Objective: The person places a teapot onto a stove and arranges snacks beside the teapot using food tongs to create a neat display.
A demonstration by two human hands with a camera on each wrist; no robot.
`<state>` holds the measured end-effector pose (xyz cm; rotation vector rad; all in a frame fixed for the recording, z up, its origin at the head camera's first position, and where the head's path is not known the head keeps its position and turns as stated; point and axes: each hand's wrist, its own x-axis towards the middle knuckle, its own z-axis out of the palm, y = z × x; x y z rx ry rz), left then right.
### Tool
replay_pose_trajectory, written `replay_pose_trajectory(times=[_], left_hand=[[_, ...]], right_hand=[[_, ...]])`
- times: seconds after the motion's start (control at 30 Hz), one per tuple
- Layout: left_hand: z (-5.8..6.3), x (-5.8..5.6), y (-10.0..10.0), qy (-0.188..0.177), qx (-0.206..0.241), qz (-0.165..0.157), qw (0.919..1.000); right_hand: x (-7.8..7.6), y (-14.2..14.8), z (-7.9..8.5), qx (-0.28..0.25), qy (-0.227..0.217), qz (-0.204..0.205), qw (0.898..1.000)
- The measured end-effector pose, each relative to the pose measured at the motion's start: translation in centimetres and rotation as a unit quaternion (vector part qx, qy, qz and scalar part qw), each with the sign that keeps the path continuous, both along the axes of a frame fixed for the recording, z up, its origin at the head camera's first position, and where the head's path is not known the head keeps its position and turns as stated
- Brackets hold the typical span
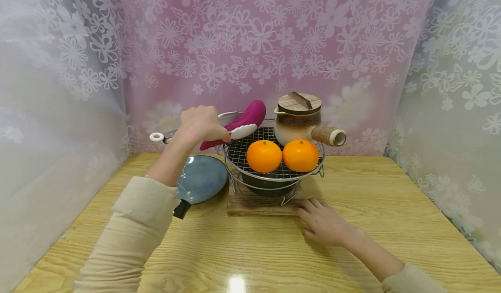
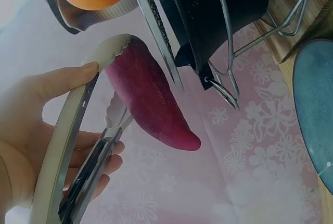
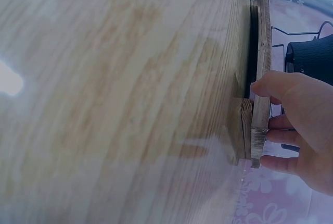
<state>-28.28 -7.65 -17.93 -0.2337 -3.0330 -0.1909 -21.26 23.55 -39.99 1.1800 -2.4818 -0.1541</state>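
Observation:
My left hand [image 1: 201,123] grips a pair of tongs [image 2: 65,146], thumb on one arm and fingers round the other. Between the tongs' white scalloped tips is a purple sweet potato [image 1: 252,112], held tilted at the left rim of a round wire grill [image 1: 238,151]. In the left wrist view the sweet potato [image 2: 148,96] hangs beside the grill's rim. My right hand [image 1: 325,223] holds the front right corner of the wooden board [image 1: 254,208] under the grill, thumb against its front edge in the right wrist view. Two oranges [image 1: 264,156] sit on the mesh.
Behind the oranges, a brown and cream teapot [image 1: 293,128] with a wooden lid and wrapped side handle stands on the grill. A black bowl [image 1: 270,188] sits within the wire stand. Left of the board lies a blue plate-like pan [image 1: 205,178] with a black handle. Floral curtains surround the table [image 1: 242,249].

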Motion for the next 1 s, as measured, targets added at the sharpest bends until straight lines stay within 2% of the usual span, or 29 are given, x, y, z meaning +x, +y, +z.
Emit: replay_pose_trajectory(times=[0.3,0.67,1.0], left_hand=[[0.3,0.0,1.1,-0.004,0.001,-0.008,1.0],[0.5,-0.5,1.8,-0.021,-0.002,-0.001,0.9998],[1.0,-0.9,2.6,-0.036,0.005,-0.001,0.9994]], right_hand=[[-0.1,0.1,-0.2,-0.002,0.0,-0.001,1.0],[-0.1,0.1,-0.3,0.001,-0.006,-0.009,1.0],[-0.1,0.1,-0.3,0.0,0.007,-0.005,1.0]])
